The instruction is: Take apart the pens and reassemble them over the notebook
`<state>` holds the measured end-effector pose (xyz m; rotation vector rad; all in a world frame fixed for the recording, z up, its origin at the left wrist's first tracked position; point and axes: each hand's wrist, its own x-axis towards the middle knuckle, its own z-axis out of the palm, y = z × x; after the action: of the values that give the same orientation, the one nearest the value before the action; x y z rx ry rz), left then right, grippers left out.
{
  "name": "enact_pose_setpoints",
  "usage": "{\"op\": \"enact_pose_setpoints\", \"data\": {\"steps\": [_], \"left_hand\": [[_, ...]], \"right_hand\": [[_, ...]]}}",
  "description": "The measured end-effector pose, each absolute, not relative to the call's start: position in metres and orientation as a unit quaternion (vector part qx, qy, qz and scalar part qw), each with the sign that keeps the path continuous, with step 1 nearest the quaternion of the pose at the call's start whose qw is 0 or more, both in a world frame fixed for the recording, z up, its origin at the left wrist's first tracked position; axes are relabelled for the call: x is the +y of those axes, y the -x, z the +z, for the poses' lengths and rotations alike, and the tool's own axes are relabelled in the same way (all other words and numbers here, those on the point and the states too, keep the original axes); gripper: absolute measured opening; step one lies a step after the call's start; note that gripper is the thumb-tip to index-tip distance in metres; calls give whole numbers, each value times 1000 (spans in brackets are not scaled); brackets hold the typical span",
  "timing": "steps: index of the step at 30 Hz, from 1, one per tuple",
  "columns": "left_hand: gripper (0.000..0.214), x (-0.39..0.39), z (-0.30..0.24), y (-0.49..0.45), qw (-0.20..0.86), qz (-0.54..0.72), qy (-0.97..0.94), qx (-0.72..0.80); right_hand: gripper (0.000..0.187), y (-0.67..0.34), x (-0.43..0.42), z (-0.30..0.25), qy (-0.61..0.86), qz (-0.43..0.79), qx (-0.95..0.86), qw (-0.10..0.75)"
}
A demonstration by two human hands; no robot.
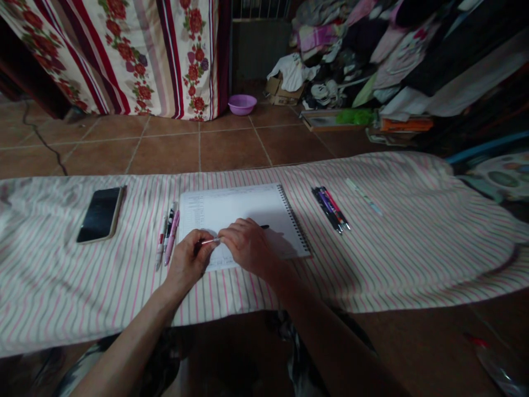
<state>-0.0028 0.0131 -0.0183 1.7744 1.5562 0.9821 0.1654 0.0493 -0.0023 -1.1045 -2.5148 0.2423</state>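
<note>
A slim pen (210,241) spans the gap between my two hands, above the lower part of an open spiral notebook (243,204). My left hand (190,258) is closed around one end, fingers curled in a pinch. Closed over the other end is my right hand (248,247), and a dark tip (265,226) sticks out past its knuckles. Most of the pen is hidden by fingers, so I cannot tell whether it is in one piece. Handwriting shows along the page's edges. Left of the notebook lie several pens (171,237), one of them pink.
Right of the notebook lie dark, purple and red pens (329,209), then a pale pen (363,196). A phone (100,215) rests at the left on the striped cloth (372,264). Beyond are a purple basin (242,104), a floral curtain (144,55) and piled clothes (322,38).
</note>
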Motion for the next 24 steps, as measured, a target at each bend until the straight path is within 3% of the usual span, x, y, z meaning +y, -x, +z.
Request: {"op": "enact_pose_setpoints", "data": {"steps": [11,24], "left_hand": [[8,13,-7,2,328,395,-658,551],[7,16,-8,2,297,465,-639,536]], "right_hand": [[20,-163,47,-1,423,95,-877,208],[19,-163,49,-3,440,135,-850,256]]}}
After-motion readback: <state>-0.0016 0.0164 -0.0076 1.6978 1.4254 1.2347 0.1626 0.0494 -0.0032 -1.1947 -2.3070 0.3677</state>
